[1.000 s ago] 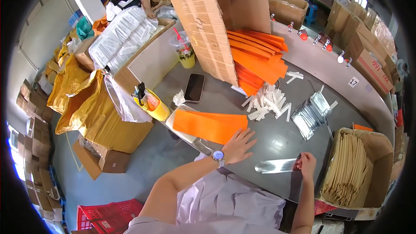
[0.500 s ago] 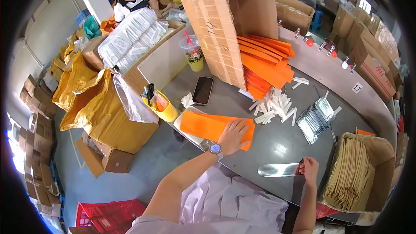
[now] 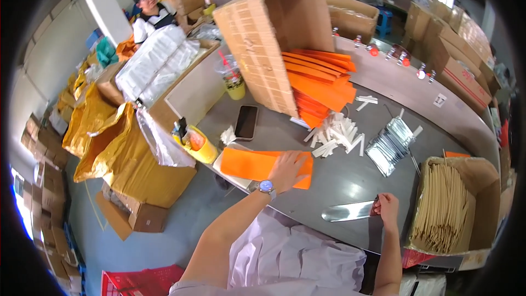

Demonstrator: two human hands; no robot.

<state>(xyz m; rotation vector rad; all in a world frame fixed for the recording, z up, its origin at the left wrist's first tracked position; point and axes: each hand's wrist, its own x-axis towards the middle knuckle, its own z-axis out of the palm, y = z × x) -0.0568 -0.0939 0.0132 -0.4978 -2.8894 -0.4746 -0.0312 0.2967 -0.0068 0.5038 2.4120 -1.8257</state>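
Note:
My left hand (image 3: pixel 286 173) lies with its fingers stretched out on a flat orange piece (image 3: pixel 241 163), which rests over a white tray-like thing (image 3: pixel 217 165) at the table's near edge. A shiny silver strip (image 3: pixel 348 211) with a rounded end is pinched in my right hand (image 3: pixel 387 208), held low at the table's front. Beyond the hands, orange sheets (image 3: pixel 323 87) spill from a tipped cardboard box (image 3: pixel 257 49). Beside them are a heap of short white strips (image 3: pixel 337 136) and a bundle of silver strips (image 3: pixel 390 145).
At right stands a carton (image 3: pixel 487 186) of thin tan sticks (image 3: pixel 441 205). A phone (image 3: pixel 246 122), a drink cup (image 3: pixel 234 83) and a yellow holder (image 3: pixel 201 145) occupy the left side. A curved partition (image 3: pixel 405 79) bounds the table; a person (image 3: pixel 153 11) is beyond.
The whole view has shifted slightly. My left hand stays on the orange piece, and my right hand keeps hold of the silver strip, which now tilts a little more.

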